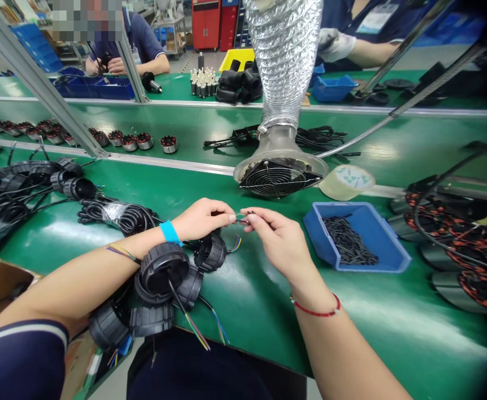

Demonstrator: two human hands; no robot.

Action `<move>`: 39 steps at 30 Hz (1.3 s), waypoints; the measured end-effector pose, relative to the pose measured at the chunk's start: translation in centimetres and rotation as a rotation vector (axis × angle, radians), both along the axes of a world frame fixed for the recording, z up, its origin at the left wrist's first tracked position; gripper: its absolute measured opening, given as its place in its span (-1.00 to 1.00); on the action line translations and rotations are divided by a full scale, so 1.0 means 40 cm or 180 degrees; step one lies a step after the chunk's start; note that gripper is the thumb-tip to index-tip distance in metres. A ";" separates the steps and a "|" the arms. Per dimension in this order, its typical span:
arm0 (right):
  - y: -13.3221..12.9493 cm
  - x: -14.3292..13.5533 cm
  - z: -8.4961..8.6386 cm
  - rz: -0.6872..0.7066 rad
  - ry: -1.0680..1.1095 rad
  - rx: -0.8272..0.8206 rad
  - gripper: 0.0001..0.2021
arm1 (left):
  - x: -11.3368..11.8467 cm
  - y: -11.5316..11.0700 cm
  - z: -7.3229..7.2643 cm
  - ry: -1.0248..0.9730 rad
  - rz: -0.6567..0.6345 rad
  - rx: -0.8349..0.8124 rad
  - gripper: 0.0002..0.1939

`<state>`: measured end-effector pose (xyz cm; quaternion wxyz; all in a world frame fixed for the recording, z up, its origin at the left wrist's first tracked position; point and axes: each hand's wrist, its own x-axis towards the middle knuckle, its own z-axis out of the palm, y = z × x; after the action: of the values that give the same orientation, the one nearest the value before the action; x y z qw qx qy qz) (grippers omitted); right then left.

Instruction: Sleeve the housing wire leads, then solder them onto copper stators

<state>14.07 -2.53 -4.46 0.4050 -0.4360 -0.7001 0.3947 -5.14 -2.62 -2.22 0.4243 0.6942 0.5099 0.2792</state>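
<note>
- The left hand (pixel 207 216) pinched thin green and reddish wires (pixel 240 215) narrowly between thumb and finger, above the middle of the glossy green surface (pixel 260 289).
- The right hand (pixel 277 236) met it from the other side, thumb and fingers closed on the same wires; something dark showed at its fingertips, too small to tell what.
- Slipping looked like the main risk: such fine wires offered little to grip, so a light pinch or an uneven pull could have parted or bent them.
- Round, ribbed black plastic caps (pixel 160 264) lay heaped near the blue wristband (pixel 170 233), some reaching past the surface's near edge. Drawing the left hand back carelessly could have tipped one off, or caught its thin, coloured leads (pixel 197 331).
- The open blue plastic bin (pixel 316 236) of short black tubes (pixel 347 241) stood between the right hand and the surface's right edge; a wide outward sweep of that hand could have jolted it and scattered the tubes.
- The clear, funnel-shaped hood (pixel 279 139) with its black fan grille (pixel 277 179) hung toward the far edge; raising both hands sharply forward could have knocked it and broken the grip.
</note>
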 end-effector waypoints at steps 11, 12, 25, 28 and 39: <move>0.003 0.010 0.009 0.0142 -0.0685 0.1341 -0.85 | 0.005 -0.002 0.005 0.0008 -0.0050 -0.0146 -0.77; 0.003 0.011 0.010 0.0147 -0.0704 0.1388 -0.85 | 0.005 -0.002 0.006 0.0014 -0.0058 -0.0147 -0.77; 0.013 0.029 0.011 0.0293 -0.1044 0.2064 -0.84 | 0.008 -0.004 0.009 0.0069 -0.0100 -0.0119 -0.77; 0.014 0.029 0.011 0.0300 -0.1041 0.1998 -0.83 | 0.009 -0.002 0.009 0.0082 -0.0107 -0.0108 -0.77; 0.003 0.026 0.021 0.0351 -0.0918 0.1544 -0.79 | 0.010 -0.005 0.008 0.0172 -0.0126 -0.0044 -0.78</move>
<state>15.12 -2.40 -3.63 0.3717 -0.3393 -0.8470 0.1711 -4.75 -2.83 -1.92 0.4206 0.7085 0.5093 0.2484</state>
